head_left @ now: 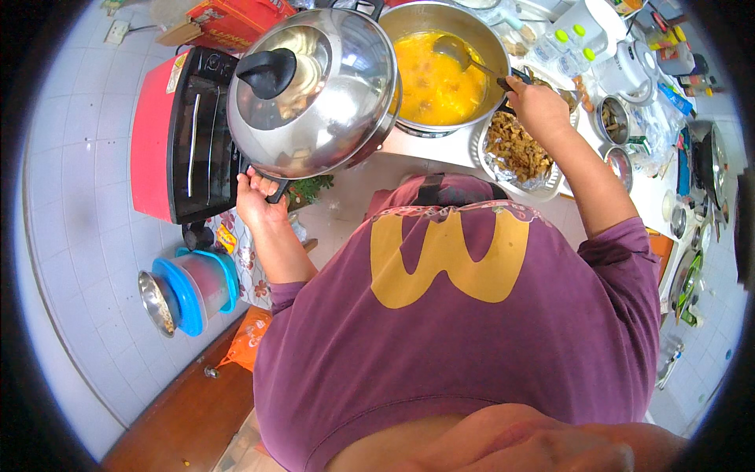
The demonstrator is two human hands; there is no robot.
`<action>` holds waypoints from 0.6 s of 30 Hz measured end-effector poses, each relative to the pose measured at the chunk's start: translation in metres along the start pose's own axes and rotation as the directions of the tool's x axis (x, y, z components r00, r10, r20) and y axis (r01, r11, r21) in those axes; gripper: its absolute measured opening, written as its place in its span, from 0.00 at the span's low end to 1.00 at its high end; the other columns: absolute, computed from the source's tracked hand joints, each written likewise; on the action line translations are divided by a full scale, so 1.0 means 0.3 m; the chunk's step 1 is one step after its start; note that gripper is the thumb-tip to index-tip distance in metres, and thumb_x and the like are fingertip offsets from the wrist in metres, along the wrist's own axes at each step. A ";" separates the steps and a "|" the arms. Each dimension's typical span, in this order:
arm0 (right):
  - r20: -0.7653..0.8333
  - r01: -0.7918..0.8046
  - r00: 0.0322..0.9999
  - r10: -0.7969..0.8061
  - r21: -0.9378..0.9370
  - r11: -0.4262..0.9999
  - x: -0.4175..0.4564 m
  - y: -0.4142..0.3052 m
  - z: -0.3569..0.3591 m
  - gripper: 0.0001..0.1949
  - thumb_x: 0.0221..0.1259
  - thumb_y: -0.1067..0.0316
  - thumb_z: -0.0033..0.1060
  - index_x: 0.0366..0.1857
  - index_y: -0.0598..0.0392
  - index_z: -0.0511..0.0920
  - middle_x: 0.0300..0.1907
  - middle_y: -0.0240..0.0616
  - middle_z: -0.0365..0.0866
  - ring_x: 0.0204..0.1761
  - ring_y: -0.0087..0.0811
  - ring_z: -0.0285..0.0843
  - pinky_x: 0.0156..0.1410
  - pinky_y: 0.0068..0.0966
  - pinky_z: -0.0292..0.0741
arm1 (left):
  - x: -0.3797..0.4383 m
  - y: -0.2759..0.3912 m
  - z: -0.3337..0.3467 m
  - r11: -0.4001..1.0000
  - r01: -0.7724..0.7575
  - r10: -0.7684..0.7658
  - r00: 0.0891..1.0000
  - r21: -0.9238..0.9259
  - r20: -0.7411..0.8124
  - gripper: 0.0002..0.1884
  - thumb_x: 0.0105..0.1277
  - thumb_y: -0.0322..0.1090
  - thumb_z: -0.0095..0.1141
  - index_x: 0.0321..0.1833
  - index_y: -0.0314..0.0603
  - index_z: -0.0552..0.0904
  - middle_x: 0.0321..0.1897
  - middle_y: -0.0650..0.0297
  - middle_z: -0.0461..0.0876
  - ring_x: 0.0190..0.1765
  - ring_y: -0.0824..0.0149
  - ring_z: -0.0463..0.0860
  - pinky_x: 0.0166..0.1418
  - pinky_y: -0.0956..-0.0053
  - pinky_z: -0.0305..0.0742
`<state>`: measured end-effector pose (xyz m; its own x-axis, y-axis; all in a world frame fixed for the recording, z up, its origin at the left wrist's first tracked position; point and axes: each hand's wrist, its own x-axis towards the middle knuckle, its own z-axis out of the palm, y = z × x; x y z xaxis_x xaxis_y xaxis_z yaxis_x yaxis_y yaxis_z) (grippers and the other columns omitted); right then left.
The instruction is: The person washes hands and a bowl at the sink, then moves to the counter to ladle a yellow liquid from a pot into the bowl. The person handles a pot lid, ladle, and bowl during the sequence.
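My left hand (259, 197) grips the black side handle (278, 190) of a lidded steel pan. The pan's domed lid (354, 118) has a glass window and a black knob (268, 72); pale pieces show dimly through the glass. Just to the right stands a deep steel pot (500, 41) of bubbling yellow broth (433, 88). My right hand (540, 112) holds the dark handle of a ladle (453, 48), whose bowl is partly sunk in the broth. Below my right forearm, a white plastic basket (534, 192) holds foil with brown fried pieces (516, 147).
A red and black toaster oven (154, 138) stands left of the pan, below a red box (236, 23). Plastic bottles (551, 46), a white electric appliance (628, 71) and steel bowls (613, 121) crowd the right counter. Lidded plastic tubs (203, 283) sit at lower left.
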<state>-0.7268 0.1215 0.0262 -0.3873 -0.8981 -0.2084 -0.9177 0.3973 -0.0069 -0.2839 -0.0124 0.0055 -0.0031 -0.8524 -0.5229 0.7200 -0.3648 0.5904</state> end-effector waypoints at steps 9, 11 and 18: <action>0.230 -0.139 0.973 0.020 0.516 0.845 0.029 0.028 0.052 0.15 0.64 0.59 0.52 0.50 0.53 0.79 0.33 0.43 0.83 0.35 0.36 0.81 0.40 0.35 0.76 | 0.007 -0.008 -0.002 1.000 0.006 -0.006 1.000 -0.020 -0.001 0.18 0.75 0.46 0.32 0.31 0.45 0.69 0.15 0.74 0.59 0.16 0.76 0.57 0.18 0.80 0.55; 0.333 -0.279 0.942 0.049 0.692 0.666 0.027 0.027 0.077 0.15 0.64 0.60 0.53 0.49 0.56 0.79 0.30 0.38 0.82 0.31 0.29 0.78 0.36 0.29 0.74 | 0.016 -0.017 0.000 1.000 0.009 -0.009 1.000 -0.027 -0.017 0.17 0.75 0.45 0.32 0.31 0.45 0.69 0.15 0.74 0.59 0.16 0.76 0.57 0.18 0.80 0.55; 0.424 -0.407 0.905 0.023 0.852 0.328 -0.072 0.005 0.070 0.15 0.66 0.64 0.51 0.52 0.56 0.78 0.22 0.24 0.71 0.21 0.16 0.63 0.26 0.16 0.62 | 0.014 -0.092 0.075 0.999 -0.035 0.035 0.999 -0.023 -0.014 0.18 0.75 0.44 0.30 0.29 0.46 0.67 0.15 0.74 0.60 0.16 0.77 0.56 0.19 0.81 0.53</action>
<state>-0.7180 0.1456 0.0103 -0.3337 -0.7242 -0.6034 -0.0676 0.6569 -0.7510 -0.3194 -0.0145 0.0009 0.0321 -0.8592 -0.5106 0.7353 -0.3258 0.5944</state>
